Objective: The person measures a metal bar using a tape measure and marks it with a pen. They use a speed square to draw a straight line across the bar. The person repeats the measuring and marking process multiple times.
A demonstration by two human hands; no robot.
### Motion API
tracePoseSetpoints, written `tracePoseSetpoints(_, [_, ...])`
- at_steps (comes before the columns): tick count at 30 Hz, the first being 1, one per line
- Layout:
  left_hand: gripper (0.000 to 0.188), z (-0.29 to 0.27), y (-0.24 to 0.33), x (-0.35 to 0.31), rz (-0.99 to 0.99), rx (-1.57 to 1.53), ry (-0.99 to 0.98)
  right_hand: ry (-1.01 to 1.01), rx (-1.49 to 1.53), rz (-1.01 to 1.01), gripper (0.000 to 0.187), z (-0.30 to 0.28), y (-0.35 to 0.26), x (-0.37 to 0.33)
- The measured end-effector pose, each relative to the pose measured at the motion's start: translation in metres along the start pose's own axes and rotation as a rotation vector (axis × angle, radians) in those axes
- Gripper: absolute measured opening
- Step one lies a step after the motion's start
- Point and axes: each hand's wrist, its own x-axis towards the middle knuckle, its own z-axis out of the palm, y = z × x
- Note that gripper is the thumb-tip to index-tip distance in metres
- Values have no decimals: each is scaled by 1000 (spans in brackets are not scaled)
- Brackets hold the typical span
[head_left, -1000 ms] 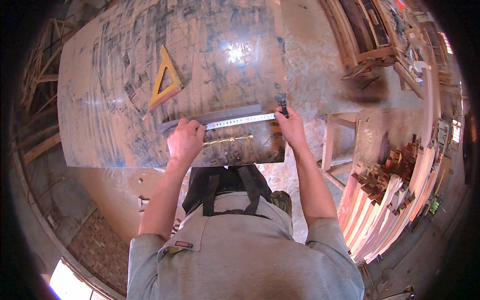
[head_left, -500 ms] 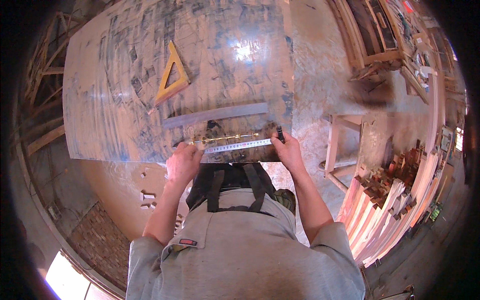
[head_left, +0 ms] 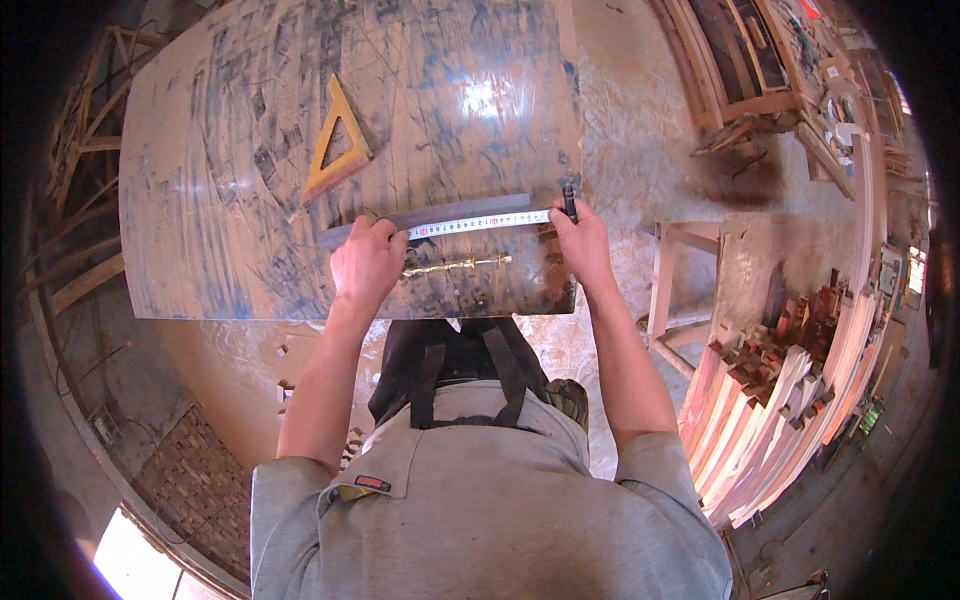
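Observation:
A white measuring tape (head_left: 480,223) is stretched between my two hands along the near edge of a long grey-brown strip (head_left: 458,208), which lies on the worktable. My left hand (head_left: 368,258) pinches the tape at its left end, over the strip's left part. At the other end my right hand (head_left: 581,240) is closed on the tape, with a small dark object (head_left: 570,200) standing up from the fingers; I cannot make out whether it is the tape's case. Closer to me lies a thin, ridged gold-coloured rod (head_left: 458,266).
A yellow triangular set square (head_left: 340,150) lies farther back on the scuffed worktable (head_left: 230,120). Right of the table are a wooden stand (head_left: 690,240), a stack of long boards (head_left: 770,430) and dark wood offcuts (head_left: 750,370). Small wood pieces are scattered on the floor at left.
Both hands have moved away from me with the stretched tape, from beside the gold-coloured rod to the long strip. The tape now lies against the strip's near edge.

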Motion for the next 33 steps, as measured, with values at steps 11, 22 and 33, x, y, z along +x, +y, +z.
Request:
tracePoseSetpoints(11, [26,1,5,0,-19,-5,-50,39,8,-60,17,6,24,9])
tracePoseSetpoints(22, [28,1,10,6,-31,5,-68,34,-11,6,16,2,12,13])
tracePoseSetpoints(33, [30,5,12,10,-53,16,-85,50,30,17,15,3,14,19])
